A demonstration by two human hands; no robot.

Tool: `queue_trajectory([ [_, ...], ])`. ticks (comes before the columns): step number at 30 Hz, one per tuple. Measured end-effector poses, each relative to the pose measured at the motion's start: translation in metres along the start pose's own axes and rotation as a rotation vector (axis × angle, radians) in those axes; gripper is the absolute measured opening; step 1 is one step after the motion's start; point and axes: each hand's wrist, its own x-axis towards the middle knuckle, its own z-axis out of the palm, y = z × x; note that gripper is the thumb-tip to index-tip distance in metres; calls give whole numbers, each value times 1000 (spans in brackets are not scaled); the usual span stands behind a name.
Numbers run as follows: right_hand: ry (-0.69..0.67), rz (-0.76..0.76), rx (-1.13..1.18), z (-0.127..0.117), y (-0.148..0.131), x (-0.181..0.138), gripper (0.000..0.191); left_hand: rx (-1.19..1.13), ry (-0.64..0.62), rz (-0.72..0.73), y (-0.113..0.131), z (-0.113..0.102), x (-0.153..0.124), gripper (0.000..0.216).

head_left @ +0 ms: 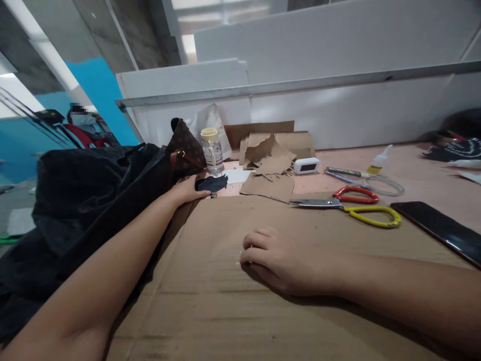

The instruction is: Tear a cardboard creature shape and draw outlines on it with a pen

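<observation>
My left hand (188, 190) reaches to the far left edge of the cardboard sheet (210, 311). Its thumb and fingers close around a small stack of black fabric-like pieces (214, 184). Over the middle of the cardboard rests my right hand (276, 258), fingers curled inward. A tiny clear or whitish bit shows at its fingertips, too small to name. Scissors (319, 203) with one red and one yellow handle lie beyond the right hand, blades pointing left and slightly parted.
A black cloth (93, 200) and a brown patterned bag (186, 153) are at left. Behind stand a bottle (213, 150), torn cardboard (272, 153) and a small white device (306, 166). To the right are a phone (439, 228), a glue bottle (379, 160) and pens (343, 172).
</observation>
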Motion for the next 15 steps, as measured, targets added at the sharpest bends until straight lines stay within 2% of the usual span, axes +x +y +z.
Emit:
queue_trajectory([
  [8,1,17,7,-2,-2,-1,25,-126,-26,53,-8,4,5,44],
  [10,-4,22,10,-3,-3,-1,25,-150,-32,60,-8,4,6,54],
  [13,-17,30,12,-5,-4,0,25,-183,-36,59,-9,1,5,82],
  [15,-20,28,10,-5,-4,0,25,-210,-25,51,-9,0,4,91],
])
